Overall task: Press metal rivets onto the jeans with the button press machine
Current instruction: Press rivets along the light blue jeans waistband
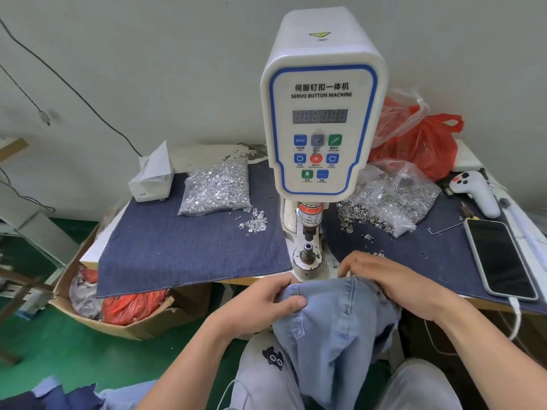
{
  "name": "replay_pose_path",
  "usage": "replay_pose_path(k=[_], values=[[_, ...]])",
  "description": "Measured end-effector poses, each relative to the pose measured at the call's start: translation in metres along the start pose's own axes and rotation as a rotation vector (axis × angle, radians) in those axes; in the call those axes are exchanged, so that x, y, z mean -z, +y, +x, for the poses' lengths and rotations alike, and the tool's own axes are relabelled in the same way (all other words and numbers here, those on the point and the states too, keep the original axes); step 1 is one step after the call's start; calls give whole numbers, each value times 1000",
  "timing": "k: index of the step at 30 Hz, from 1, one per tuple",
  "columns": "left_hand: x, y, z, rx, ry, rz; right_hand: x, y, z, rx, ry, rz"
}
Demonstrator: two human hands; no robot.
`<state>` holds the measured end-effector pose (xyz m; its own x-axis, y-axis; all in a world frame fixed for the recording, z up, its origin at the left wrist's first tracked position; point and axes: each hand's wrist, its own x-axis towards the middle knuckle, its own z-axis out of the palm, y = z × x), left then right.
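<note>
Both hands grip the light-blue jeans (331,321) at the table's near edge: left hand (266,300) pinches the fabric's left fold, right hand (390,279) curls over its right side, just below the button machine (321,113) and its lower die (307,255).

The table (236,281) is spread with dark denim cloth (183,250). On it stand the button machine (321,113), a tissue box (152,180) far left, two clear bags of metal studs (216,187) and rings (393,199), a red bag (426,143), a phone (503,258) and a white controller (476,190) at right.
</note>
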<state>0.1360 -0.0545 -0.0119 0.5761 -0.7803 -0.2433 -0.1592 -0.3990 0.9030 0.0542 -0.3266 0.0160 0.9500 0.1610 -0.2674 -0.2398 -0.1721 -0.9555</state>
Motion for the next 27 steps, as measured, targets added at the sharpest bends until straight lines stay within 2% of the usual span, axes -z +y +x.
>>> replay_pose_path(k=[2, 3, 4, 6, 9, 11, 13, 14, 16, 19, 22, 23, 25, 27], values=[[-3, 11, 1, -50, 21, -117, -2, -5, 1, 49, -36, -528], [-4, 15, 2, -73, 27, -163, -3, -7, 1, 98, -71, -677], [-5, 17, 4, -90, 29, -195, -3, -8, -1, 142, -95, -699], [-5, 18, 6, -83, 41, -157, 3, -11, -6, 198, -85, -517], [-8, 12, 7, -13, -24, 148, 13, -15, -15, 198, -101, -240], [-14, 12, 10, 22, -137, 312, 13, -14, -16, 183, -175, -240], [-18, 13, 13, 47, -180, 401, 10, -11, -15, 153, -197, -256], [-19, 13, 15, 40, -160, 429, 10, -11, -15, 134, -187, -257], [-20, 10, 18, 7, -18, 455, 15, -12, -17, 104, -189, -272], [-28, 9, 17, -20, 207, 398, 18, -21, -20, -3, -279, -395], [-42, 13, 15, -19, 257, 296, 8, -23, -13, -78, -296, -857], [-44, 16, 13, -23, 245, 221, 4, -22, -12, -55, -316, -891], [-42, 21, 7, -54, 183, 37, 5, -22, -11, 7, -323, -766], [-32, 23, -1, -66, 149, -159, 11, -28, -16, 43, -238, -576]])
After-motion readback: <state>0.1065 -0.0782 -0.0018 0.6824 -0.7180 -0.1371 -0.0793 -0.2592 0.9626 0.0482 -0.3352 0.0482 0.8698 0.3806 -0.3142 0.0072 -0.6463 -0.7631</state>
